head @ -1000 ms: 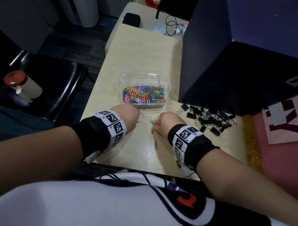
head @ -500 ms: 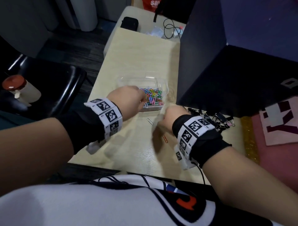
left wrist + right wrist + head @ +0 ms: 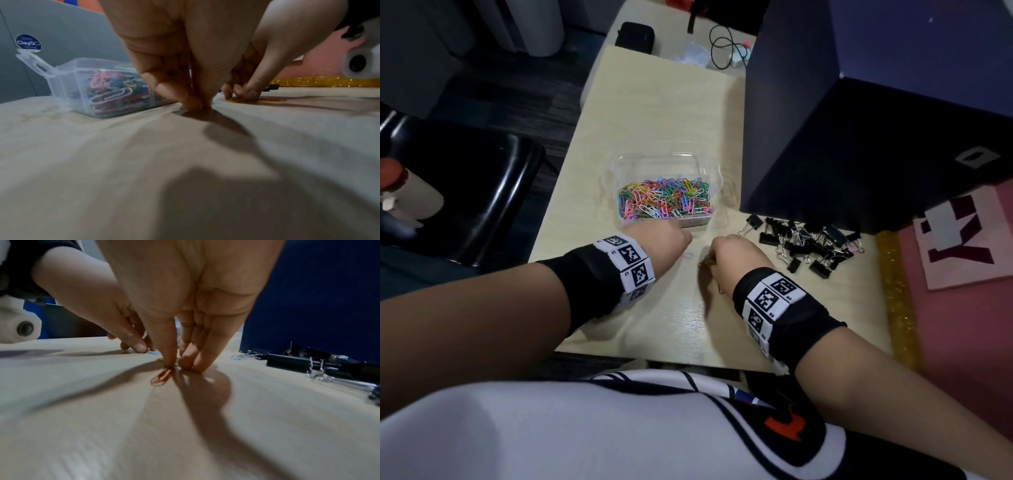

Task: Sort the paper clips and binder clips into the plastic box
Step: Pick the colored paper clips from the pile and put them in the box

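Note:
A clear plastic box holds several coloured paper clips. My left hand is just in front of it, fingertips bunched on the table and pinching a white paper clip. My right hand is beside it, thumb and fingers pinching the end of an orange paper clip. A yellow paper clip lies by that thumb. A pile of black binder clips sits to the right.
A tall dark blue box stands behind the binder clips, close to the plastic box. A gold glitter strip and pink mat border the table on the right. A black chair is past the left edge. A cable lies far back.
Half a second ago my left hand was over the plastic box; it has come back down to the white clip. The right hand has lowered its fingertips onto the table.

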### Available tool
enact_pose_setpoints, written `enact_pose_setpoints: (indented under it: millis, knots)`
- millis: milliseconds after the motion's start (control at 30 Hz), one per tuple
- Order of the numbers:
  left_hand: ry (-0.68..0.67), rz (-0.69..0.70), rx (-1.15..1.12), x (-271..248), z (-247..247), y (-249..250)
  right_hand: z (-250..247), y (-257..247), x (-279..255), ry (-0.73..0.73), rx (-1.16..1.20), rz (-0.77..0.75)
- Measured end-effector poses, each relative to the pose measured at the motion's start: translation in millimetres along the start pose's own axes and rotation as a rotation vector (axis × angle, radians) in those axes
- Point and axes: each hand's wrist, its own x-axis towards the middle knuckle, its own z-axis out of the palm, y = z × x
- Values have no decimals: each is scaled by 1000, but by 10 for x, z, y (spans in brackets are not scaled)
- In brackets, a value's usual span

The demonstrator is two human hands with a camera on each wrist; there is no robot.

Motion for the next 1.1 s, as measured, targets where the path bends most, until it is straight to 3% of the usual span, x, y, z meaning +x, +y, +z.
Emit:
enact_pose_setpoints:
  millis: [333, 433, 500, 600, 667, 733, 900, 967, 1100]
  knots:
    - [-102, -61, -108, -43, 86, 67, 16, 29, 54, -104, 104, 103]
    - [-5, -61, -155, -111, 44, 49, -54, -3, 22, -91, 98, 77]
    - [98, -70, -218, -154, -30, -19, -143, -45, 19, 13, 148, 68]
    - [250, -123, -319, -172, -235, -193, -308, -130, 54, 291, 355, 51]
    - [341, -188, -346, -148, -381, -350, -388, -172, 79, 372, 448, 23]
    - [358, -235, -341, -136, -464, -482, -427, -175, 85, 310, 404, 39]
    - [254, -220, -296, -193, -355, -453, -315, -131, -108, -200, -86, 115]
    - [226, -202, -268, -204, -274, -381, -213, -112, -166, -253, -134, 99]
    - [213, -188, -186, -152, -193, -337, -97, -112, -170, -214, -90, 91]
